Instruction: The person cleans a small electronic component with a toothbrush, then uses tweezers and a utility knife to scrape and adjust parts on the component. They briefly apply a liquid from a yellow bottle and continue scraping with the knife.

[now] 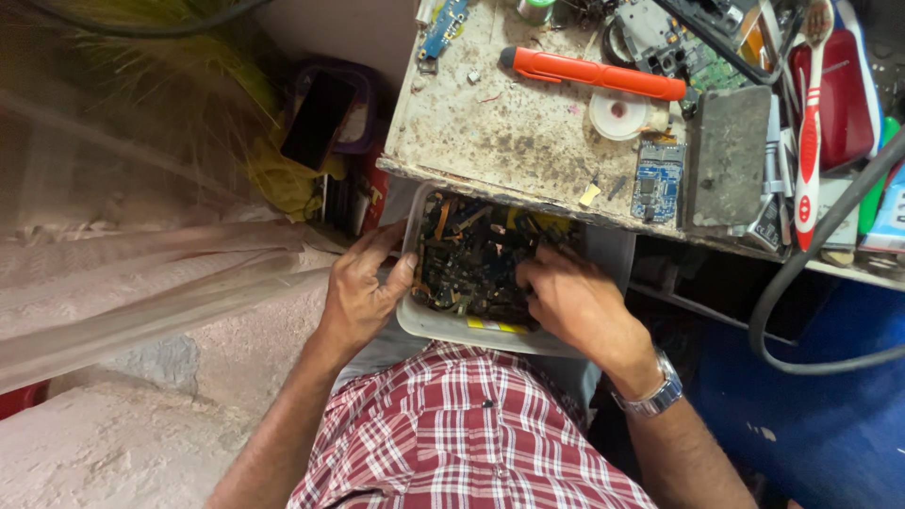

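A white plastic box (pixel 443 325) rests on my lap, filled with several small dark electronic parts and flex cables (pixel 471 259). My left hand (pixel 363 292) grips the box's left rim, thumb over the edge. My right hand (pixel 570 302) is inside the box with its fingers curled down among the parts; whether it holds one is hidden. A metal watch (pixel 655 396) sits on my right wrist.
Just above the box is a stained worktable (pixel 500 132) with an orange-handled tool (pixel 594 73), a blue circuit board (pixel 657 179), a grey phone back (pixel 728 155), a white round lid (pixel 617 113) and a red-white toothbrush (pixel 809 123). A black cable (pixel 801 273) loops at right. A phone (pixel 320 118) lies at left.
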